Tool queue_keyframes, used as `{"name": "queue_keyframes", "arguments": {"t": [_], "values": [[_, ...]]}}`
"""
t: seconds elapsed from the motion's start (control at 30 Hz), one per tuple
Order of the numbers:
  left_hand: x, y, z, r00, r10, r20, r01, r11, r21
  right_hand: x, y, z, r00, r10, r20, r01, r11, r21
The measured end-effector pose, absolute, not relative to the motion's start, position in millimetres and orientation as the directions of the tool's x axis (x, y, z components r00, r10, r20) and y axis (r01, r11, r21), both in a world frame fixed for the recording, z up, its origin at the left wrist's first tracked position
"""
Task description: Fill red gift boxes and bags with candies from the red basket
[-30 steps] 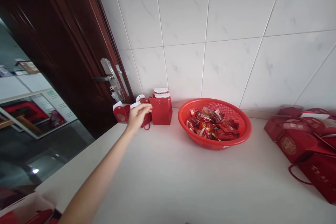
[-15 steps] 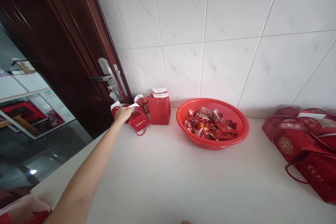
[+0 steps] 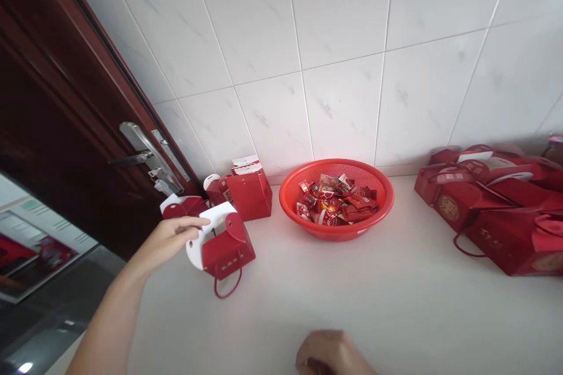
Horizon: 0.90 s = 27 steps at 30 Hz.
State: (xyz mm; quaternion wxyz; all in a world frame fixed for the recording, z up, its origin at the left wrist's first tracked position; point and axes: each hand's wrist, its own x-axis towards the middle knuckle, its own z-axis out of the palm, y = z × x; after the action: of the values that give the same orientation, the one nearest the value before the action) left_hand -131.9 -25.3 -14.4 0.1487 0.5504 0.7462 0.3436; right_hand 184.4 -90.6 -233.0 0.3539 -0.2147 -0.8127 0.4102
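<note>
Your left hand (image 3: 173, 238) is pinching one open red cardboard box (image 3: 227, 251) near the left edge of the white tabletop (image 3: 387, 290); your right hand (image 3: 331, 353) is curling, its contents unclear. Bare room is stretching between the box and one round red plastic basket (image 3: 338, 233).

left hand (image 3: 169, 240) on open red box (image 3: 227, 251)

Left of the red basket (image 3: 331, 235), the left hand (image 3: 173, 239) is bare, as is its slender forearm (image 3: 112, 310); nearer than the basket, the right hand (image 3: 332, 347) is bare too, slightly blurred.
</note>
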Motion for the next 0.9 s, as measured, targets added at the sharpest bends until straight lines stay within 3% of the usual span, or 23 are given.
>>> {"name": "queue_keyframes", "arguments": {"t": [0.07, 0.17, 0.3, 0.5, 0.6, 0.9], "values": [[-109.8, -35.8, -6.9, -0.192, 0.977, 0.096, 0.731, 0.077, 0.678, 196.3, -84.4, -211.2, -0.521, 0.762, 0.384, 0.041, 0.471, -0.881], [-65.6, -46.9, -4.3, 0.079, 0.996, 0.039, 0.765, -0.086, 0.638, 213.7, -75.5, -184.2, -0.324, 0.858, 0.399, 0.109, 0.452, -0.885], [-8.7, -48.2, -18.3, 0.275, 0.961, 0.013, 0.754, -0.224, 0.618, 232.4, -61.4, -170.5, -0.161, 0.819, 0.551, 0.167, 0.573, -0.802], [41.0, -33.1, -45.5, 0.418, 0.908, 0.027, 0.689, -0.336, 0.642, 257.6, -48.4, -161.1, -0.226, 0.583, 0.780, 0.333, 0.799, -0.501], [52.0, -29.4, -52.9, 0.440, 0.897, 0.033, 0.655, -0.345, 0.672, 261.8, -48.6, -154.1, -0.287, 0.485, 0.826, 0.388, 0.847, -0.363], [53.6, -20.6, -55.4, 0.464, 0.886, 0.013, 0.650, -0.350, 0.675, 272.5, -49.5, -134.8, -0.304, 0.569, 0.764, 0.466, 0.788, -0.402]]}}
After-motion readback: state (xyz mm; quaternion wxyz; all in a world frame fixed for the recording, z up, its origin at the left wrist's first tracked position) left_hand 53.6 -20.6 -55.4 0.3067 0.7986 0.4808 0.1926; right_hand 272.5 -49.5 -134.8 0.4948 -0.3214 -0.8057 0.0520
